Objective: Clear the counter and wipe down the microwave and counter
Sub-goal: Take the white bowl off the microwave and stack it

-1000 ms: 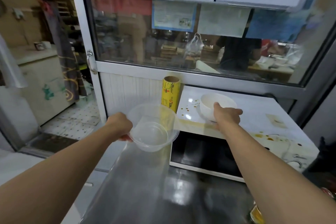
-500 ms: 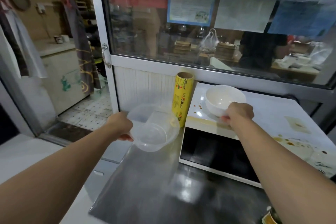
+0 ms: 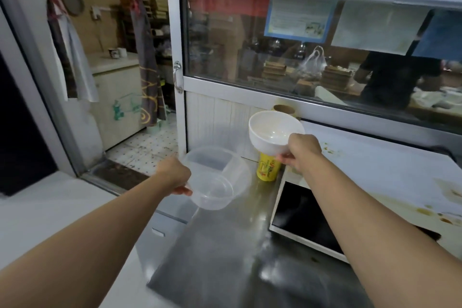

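R fingers (image 3: pixel 287 157) under white bowl (image 3: pixel 272 135) rim.

Glass window (image 3: pixel 287 57) above; tiled floor (image 3: pixel 147 145) beyond doorway.

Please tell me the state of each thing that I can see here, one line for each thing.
White bowl: lifted, held by right hand.
Clear plastic container: empty, held in the air by left hand.
Yellow roll: upright on the counter.
Microwave: door closed, top stained.
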`<state>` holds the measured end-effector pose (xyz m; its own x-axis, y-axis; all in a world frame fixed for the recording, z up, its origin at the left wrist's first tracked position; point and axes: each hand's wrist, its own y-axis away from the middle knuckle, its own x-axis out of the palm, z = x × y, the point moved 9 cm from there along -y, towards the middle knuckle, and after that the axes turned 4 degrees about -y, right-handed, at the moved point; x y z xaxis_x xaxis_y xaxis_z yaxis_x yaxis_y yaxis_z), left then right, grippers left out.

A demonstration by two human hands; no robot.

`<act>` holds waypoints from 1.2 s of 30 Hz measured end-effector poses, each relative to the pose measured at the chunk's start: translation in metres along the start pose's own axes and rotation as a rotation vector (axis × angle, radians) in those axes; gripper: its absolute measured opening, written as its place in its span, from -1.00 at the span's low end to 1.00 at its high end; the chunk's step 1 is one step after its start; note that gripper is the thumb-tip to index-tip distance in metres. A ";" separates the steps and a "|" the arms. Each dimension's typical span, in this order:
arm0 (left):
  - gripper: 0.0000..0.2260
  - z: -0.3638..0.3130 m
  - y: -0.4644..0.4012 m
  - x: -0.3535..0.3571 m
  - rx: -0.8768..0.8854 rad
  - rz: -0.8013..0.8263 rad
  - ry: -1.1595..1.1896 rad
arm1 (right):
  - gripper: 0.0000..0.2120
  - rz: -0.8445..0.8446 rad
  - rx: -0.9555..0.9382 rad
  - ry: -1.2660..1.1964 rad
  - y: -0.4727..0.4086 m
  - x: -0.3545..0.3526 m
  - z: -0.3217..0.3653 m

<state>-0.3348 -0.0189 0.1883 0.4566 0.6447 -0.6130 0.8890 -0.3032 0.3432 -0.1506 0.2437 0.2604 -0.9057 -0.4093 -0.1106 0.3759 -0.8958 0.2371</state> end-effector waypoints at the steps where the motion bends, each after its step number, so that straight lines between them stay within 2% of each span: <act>1: -0.91 0.001 -0.004 0.000 0.002 0.005 0.009 | -0.62 0.011 0.013 0.009 0.000 0.010 -0.003; 3: -0.94 0.001 -0.016 0.000 0.030 0.001 0.045 | -0.62 0.036 0.027 0.027 -0.001 0.030 -0.011; 5: -0.81 0.002 -0.032 0.004 0.046 0.003 0.069 | -0.64 0.066 0.025 0.033 -0.005 0.052 -0.020; 7: -0.78 0.004 -0.048 0.009 0.041 0.019 0.078 | -0.66 0.090 0.022 0.044 -0.010 0.072 -0.029; 13: -0.90 0.006 -0.088 0.027 0.029 0.070 0.052 | -0.82 0.095 0.049 0.146 -0.037 0.118 -0.062; 21: -0.96 0.021 -0.143 0.056 0.032 0.134 0.055 | -0.87 0.041 0.003 0.416 -0.067 0.149 -0.095; 27: -0.89 0.025 -0.169 0.074 0.062 0.167 -0.019 | -0.79 0.015 -0.071 0.674 -0.081 0.161 -0.111; 31: -0.92 0.025 -0.181 0.083 0.084 0.169 -0.047 | -0.72 -0.005 -0.107 0.836 -0.088 0.164 -0.117; 36: -0.92 0.018 -0.193 0.090 0.120 0.163 -0.039 | -0.69 -0.039 -0.122 0.925 -0.096 0.167 -0.118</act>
<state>-0.4640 0.0848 0.0537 0.5934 0.5533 -0.5846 0.8002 -0.4841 0.3540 -0.3145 0.2409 0.1052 -0.4216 -0.3068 -0.8533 0.4138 -0.9024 0.1200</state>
